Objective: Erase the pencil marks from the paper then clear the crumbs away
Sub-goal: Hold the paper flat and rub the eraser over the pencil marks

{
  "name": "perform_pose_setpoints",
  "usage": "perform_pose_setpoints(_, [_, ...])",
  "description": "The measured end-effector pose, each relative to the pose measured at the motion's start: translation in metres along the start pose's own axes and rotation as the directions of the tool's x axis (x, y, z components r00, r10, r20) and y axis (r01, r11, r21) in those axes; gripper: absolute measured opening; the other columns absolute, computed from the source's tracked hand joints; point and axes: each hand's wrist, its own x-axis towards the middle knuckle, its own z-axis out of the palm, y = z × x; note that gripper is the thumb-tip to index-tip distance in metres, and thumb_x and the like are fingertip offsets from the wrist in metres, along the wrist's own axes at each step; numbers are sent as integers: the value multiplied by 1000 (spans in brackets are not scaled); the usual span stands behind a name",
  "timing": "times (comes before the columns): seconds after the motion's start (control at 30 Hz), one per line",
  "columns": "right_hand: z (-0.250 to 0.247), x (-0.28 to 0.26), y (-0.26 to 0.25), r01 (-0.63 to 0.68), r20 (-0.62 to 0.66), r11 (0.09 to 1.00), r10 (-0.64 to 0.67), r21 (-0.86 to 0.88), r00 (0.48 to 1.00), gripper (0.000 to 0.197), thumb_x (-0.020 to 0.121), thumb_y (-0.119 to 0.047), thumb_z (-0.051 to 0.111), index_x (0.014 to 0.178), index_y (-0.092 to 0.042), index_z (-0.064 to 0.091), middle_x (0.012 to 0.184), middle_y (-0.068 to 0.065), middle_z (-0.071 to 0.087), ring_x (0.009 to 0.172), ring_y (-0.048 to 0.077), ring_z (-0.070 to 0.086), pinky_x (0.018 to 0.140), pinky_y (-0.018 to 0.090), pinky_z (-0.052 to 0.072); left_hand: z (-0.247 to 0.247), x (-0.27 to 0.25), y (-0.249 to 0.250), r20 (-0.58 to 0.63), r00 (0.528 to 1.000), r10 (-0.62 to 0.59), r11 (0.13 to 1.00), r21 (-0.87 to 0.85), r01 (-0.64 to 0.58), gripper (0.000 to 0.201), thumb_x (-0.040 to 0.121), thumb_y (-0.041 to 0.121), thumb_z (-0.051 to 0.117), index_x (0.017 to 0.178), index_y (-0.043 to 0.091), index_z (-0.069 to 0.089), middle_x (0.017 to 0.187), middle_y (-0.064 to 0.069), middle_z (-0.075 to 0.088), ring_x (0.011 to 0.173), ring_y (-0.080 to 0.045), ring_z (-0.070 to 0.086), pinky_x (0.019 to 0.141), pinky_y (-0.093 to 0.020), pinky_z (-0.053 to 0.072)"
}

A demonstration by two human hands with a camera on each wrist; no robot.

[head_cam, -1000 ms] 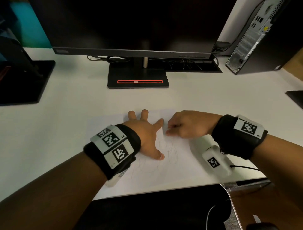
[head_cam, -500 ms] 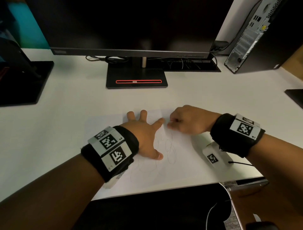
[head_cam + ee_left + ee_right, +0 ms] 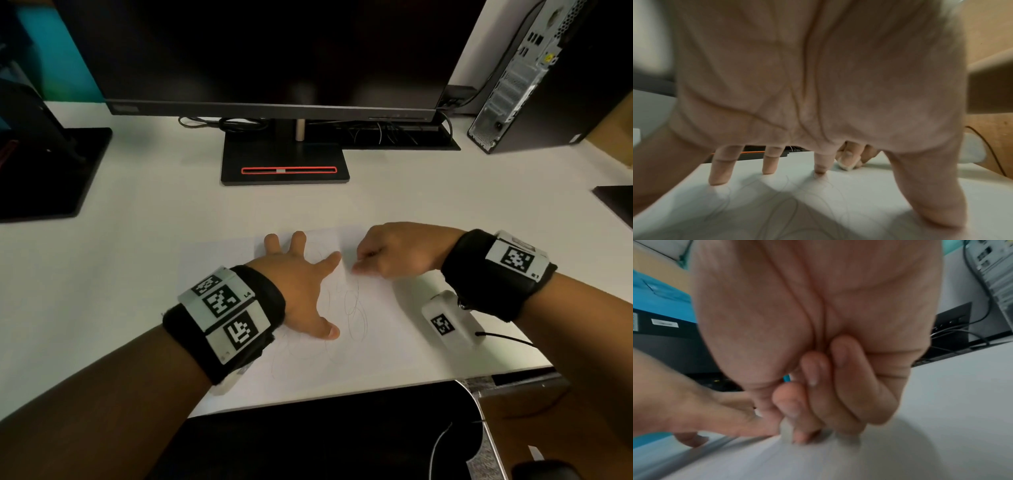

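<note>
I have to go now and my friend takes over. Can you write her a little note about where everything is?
Left hand: flat, fingers spread, pressing the paper down on the desk.
Right hand: pinching a small pale eraser against the paper, beside the left forefinger.
Done: erasing is under way near the top of the sheet; how much is gone is hard to tell.
Left: pencil loops remain between the hands and below the left thumb. Then brush off the crumbs; none are visible at this sharpness.
</note>
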Motion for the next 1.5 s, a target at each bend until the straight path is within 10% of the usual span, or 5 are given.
perform_pose_setpoints(1.5, [2,-2,-1,64,-84,996,-69,-62,994,35,101,-38,51,73,-17,54,76,-2,57,72,17,51,68,31,41,1,-3,0,28,1000,1,999,-34,0,119,76,78,64,155,42,-17,164,-3,-25,148,-46,-18,114,-59,31])
